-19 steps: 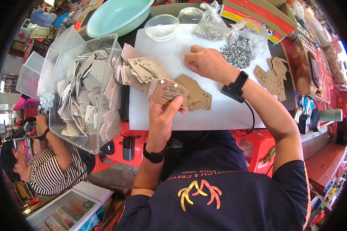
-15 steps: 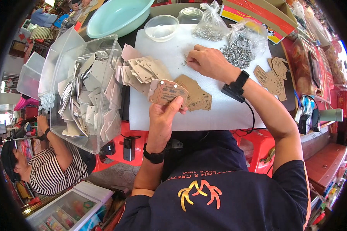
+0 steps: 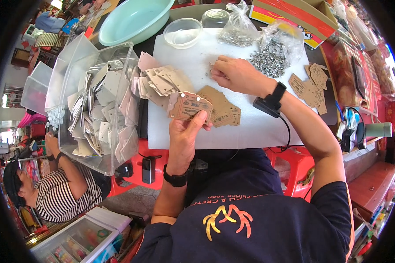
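My left hand grips a brown printed card with a wavy edge, thumb on its face. Two small silvery dots, like studs, sit at the card's upper corners. Behind it, more brown cards lie fanned on the white foam mat. My right hand is over the mat with its fingers curled together near a few tiny metal bits; whatever its fingertips pinch is hidden. A heap of small metal pieces spills from a plastic bag to the right of that hand.
Left stands a clear bin full of pale cards, with a loose pile beside it. A clear bowl, a green basin and a knotted bag stand behind. Brown cards lie right. A person in stripes works at left.
My right hand has shifted slightly, its fingertips staying by the tiny metal bits. The left hand still holds the card in nearly the same place.
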Tool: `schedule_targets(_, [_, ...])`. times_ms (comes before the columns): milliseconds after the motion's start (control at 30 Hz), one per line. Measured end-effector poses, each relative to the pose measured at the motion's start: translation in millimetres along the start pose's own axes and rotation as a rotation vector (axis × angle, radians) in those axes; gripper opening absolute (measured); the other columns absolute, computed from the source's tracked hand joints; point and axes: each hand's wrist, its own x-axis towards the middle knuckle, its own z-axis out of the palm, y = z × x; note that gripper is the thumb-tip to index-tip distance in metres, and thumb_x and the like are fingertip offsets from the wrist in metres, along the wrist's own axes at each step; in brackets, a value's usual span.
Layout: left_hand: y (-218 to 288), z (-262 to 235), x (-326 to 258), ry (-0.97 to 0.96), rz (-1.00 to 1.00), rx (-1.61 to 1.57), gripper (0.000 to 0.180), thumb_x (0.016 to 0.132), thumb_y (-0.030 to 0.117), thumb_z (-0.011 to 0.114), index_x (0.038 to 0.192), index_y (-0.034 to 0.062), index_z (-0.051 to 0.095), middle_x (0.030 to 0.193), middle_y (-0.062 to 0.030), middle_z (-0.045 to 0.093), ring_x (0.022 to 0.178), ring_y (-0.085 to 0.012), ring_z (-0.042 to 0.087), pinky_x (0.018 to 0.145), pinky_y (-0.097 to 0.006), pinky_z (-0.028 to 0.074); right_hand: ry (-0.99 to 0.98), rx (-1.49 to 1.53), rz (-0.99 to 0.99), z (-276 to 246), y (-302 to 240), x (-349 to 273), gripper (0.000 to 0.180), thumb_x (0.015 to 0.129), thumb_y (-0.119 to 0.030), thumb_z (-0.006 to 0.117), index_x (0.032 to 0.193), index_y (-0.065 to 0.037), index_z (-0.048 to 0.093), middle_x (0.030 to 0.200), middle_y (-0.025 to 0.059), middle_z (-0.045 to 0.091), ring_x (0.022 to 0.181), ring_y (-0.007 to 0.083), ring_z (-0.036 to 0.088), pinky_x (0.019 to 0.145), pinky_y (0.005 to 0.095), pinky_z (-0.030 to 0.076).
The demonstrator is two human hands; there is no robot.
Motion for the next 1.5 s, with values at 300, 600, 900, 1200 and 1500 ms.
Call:
schedule_targets(300, [2.8, 3.5, 1.5, 0.018, 0.015, -0.016, 0.022, 0.093, 0.01, 0.063, 0.113, 0.0028, 0.059, 0.092, -0.0036, 0.065, 0.074, -0.012, 0.061, 0.066, -0.027, 0.05, -0.143, -0.082, 0.012, -24.2, 2.3, -37.8, 0.01, 0.08, -0.014, 0.059, 0.081, -0.004, 0.058, 0.082, 0.0138, 0.06, 0.074, 0.0352, 0.061, 0.066, 0.0442, 0.049])
schedule_targets(600, [0.2, 3.5, 2.5, -0.022, -0.005, 0.011, 0.019, 0.094, 0.009, 0.06, 0.112, 0.0022, 0.06, 0.097, -0.0049, 0.065, 0.077, -0.0135, 0.061, 0.067, -0.028, 0.049, -0.059, -0.021, 0.151, -16.2, 0.9, -51.4, 0.012, 0.084, -0.016, 0.067, 0.084, -0.004, 0.064, 0.085, 0.0105, 0.061, 0.075, 0.032, 0.062, 0.066, 0.0408, 0.049])
schedule_targets(900, [6.5, 17.7, 8.1, -0.035, -0.016, -0.022, 0.016, 0.094, 0.009, 0.061, 0.108, 0.003, 0.059, 0.09, -0.0044, 0.064, 0.074, -0.012, 0.06, 0.066, -0.028, 0.049, 0.007, -0.02, 0.207, -10.2, 0.2, -52.3, 0.016, 0.085, -0.016, 0.066, 0.086, -0.001, 0.064, 0.076, 0.012, 0.063, 0.069, 0.0258, 0.062, 0.064, 0.0377, 0.049])
schedule_targets(1200, [7.7, 36.0, 20.7, -0.071, -0.049, -0.096, 0.022, 0.095, 0.013, 0.062, 0.115, 0.0043, 0.06, 0.106, -0.0093, 0.067, 0.088, -0.0172, 0.065, 0.074, -0.029, 0.05, -0.053, 0.987, 0.629, -46.7, -13.6, -62.2, 0.016, 0.093, -0.02, 0.064, 0.089, -0.005, 0.064, 0.069, -0.0061, 0.054, 0.06, 0.002, 0.046, 0.053, 0.0202, 0.036])
schedule_targets(1500, [2.6, 57.5, 27.0, -0.197, -0.112, -0.231, 0.028, 0.096, 0.013, 0.059, 0.123, 0.0034, 0.058, 0.127, -0.0177, 0.061, 0.113, -0.0311, 0.062, 0.092, -0.04, 0.052, 0.269, 0.853, 0.402, -41.2, -21.8, -80.1, 0.011, 0.089, -0.014, 0.069, 0.09, -0.004, 0.065, 0.073, -0.0049, 0.055, 0.062, 0.0023, 0.048, 0.054, 0.0209, 0.04])
